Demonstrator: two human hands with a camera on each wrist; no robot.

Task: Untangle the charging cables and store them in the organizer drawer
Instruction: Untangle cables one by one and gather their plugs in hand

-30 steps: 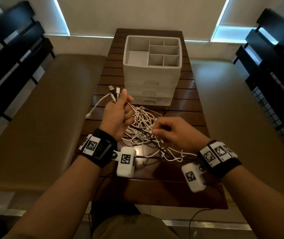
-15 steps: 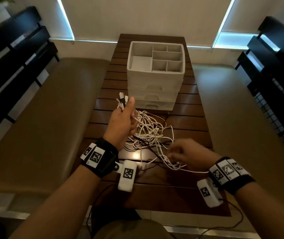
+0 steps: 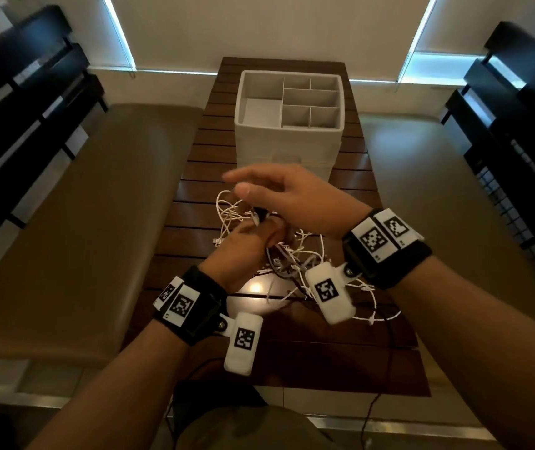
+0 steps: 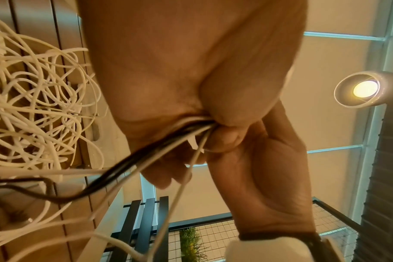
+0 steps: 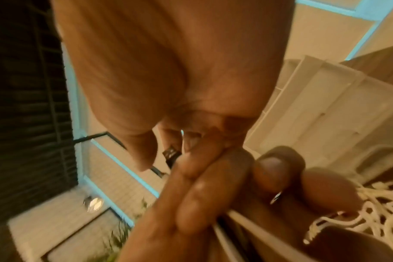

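since half a second ago the right hand (image 3: 295, 196) has swung up from the near right of the cable tangle (image 3: 279, 254) to hover above the left hand (image 3: 246, 251), in front of the organizer (image 3: 288, 147). its fingers are spread loosely and reach leftward, holding nothing that the head view shows; the right wrist view is too blurred to tell whether its fingertips touch a cable end. the left hand has dropped lower and closer, and it grips a bunch of cables in a closed fist. in the left wrist view the left hand (image 4: 191, 79) squeezes several white strands and one black cable (image 4: 115, 170) between the curled fingers and the palm, and they trail down to the tangle (image 4: 34, 99) lying on the slatted wooden surface (image 3: 194, 177). the pile rests on the surface between the two wrists and the organizer, with loose loops spilling toward the near right. the white organizer stands at the far end of the surface, its top tray divided into compartments, its drawers pushed in. padded benches flank the surface on both sides.
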